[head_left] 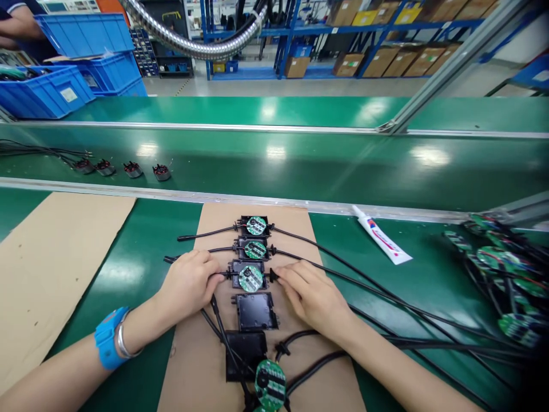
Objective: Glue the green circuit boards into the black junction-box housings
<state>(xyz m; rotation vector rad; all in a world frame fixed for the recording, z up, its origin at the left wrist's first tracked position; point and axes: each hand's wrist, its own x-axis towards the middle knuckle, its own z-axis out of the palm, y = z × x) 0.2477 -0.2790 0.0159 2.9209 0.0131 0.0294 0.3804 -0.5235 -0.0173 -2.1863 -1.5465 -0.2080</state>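
My left hand [191,286] pinches the short black cable at the left side of the third black plastic housing [235,282]. On the opposite side, the fingers of my right hand [311,292] are closed on the other black cable, by its strain relief [273,276]. Between them a round green circuit board [250,278] lies in that housing. Two more housings with boards [256,249] [256,225] sit in line behind it. Nearer me are a bare housing [256,312] and a black case [240,343], beside a loose wired circuit board [270,384].
Cardboard [189,355] lies under the housings, with another cardboard sheet [55,252] at left. A white glue tube [381,236] and a heap of wired boards [506,274] are at right. Small motors [161,172] and blue bins [47,91] stand at back left, near a person [21,28].
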